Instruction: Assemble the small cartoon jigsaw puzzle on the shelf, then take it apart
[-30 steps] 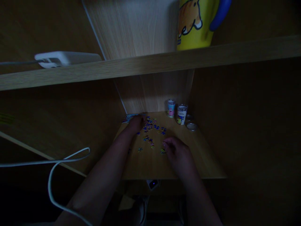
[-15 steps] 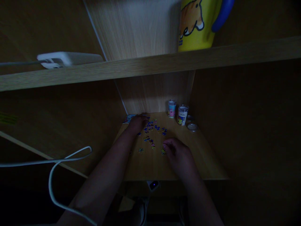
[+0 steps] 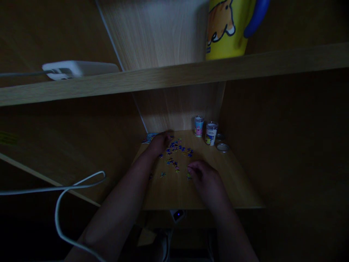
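Small blue and yellow puzzle pieces [image 3: 178, 149] lie scattered on a lit strip of wooden desk [image 3: 174, 189]. My left hand [image 3: 161, 141] reaches to the far left of the pile, fingers curled down onto the pieces near a partly built picture [image 3: 148, 137]. What its fingers hold is hidden in the dim light. Closer to me, my right hand [image 3: 204, 176] rests on the desk with its fingertips pinched over a yellowish piece [image 3: 188, 176].
Two small printed cans [image 3: 199, 125] [image 3: 211, 133] stand at the back right with two round lids [image 3: 222, 147] beside them. A shelf [image 3: 174, 74] crosses above, bearing a white charger [image 3: 77, 68] and a yellow mug [image 3: 227, 27]. A white cable [image 3: 61, 203] loops at left.
My left hand has shifted slightly to the right along the back of the pile. My right hand has stayed almost still over the yellowish piece.
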{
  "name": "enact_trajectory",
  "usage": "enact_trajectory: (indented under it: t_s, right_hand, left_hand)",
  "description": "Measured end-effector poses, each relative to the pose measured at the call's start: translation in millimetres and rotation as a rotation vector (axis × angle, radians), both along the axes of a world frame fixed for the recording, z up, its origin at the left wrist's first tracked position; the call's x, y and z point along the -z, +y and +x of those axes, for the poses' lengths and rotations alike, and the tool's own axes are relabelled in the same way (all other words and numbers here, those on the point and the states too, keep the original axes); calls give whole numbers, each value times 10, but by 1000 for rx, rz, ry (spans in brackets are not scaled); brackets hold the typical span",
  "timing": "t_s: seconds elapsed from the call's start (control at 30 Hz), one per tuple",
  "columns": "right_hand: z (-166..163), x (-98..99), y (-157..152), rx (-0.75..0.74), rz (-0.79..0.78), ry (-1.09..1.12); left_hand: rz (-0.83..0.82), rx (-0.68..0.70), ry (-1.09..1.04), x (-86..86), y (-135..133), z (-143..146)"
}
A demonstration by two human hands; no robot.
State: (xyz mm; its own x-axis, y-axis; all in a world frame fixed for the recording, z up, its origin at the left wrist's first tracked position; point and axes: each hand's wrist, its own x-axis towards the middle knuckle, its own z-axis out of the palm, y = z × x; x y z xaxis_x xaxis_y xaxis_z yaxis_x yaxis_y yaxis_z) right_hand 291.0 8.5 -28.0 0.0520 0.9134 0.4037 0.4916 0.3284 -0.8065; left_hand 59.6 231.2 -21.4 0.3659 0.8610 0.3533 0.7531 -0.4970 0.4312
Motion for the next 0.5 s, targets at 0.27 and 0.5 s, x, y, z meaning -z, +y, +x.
enact_trajectory:
  t_s: [0.27, 0.5]
  right_hand:
    - [2, -27, 4, -69, -20, -12]
    - [9, -5, 14, -25, 24, -14]
  left_hand:
    - [-52, 94, -217, -85, -136, 218]
    - [-366, 288, -349, -113, -268, 308]
